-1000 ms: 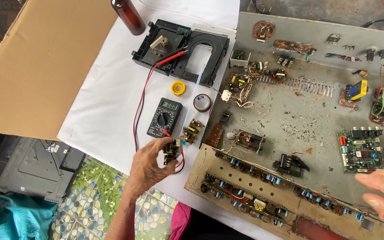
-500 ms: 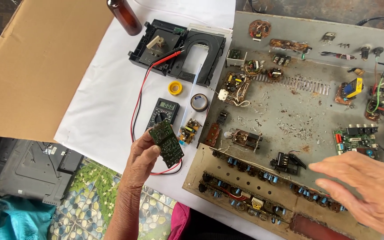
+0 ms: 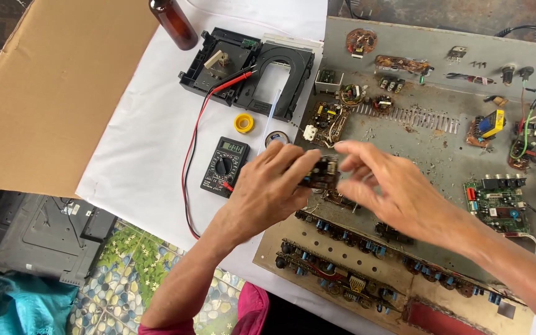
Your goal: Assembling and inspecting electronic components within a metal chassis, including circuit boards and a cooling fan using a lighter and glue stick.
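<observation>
A small circuit board point(image 3: 322, 174) with dark parts on it is held in the air between both hands, above the near-left part of a large grey metal chassis point(image 3: 429, 142). The left hand point(image 3: 268, 192) pinches its left side, fingers closed on the board. The right hand point(image 3: 392, 192) has its fingertips point(image 3: 342, 162) at the board's right edge, though blur makes it hard to tell whether they clamp it or only touch it. Most of the board is covered by the fingers, so its details cannot be made out. The hands also hide part of the chassis beneath them, and the chassis runs off the right edge of the view. Just left of the hands, a black multimeter point(image 3: 225, 166) lies on the white sheet point(image 3: 144, 142), with its red lead point(image 3: 195, 133) running to a black plastic drive frame point(image 3: 249, 71) near the sheet's far edge. A brown bottle point(image 3: 174, 23) there is cut off at the top. Half a second earlier, only the left hand held the board, nearer the multimeter, and the right hand hovered open over the chassis's near-right part.
</observation>
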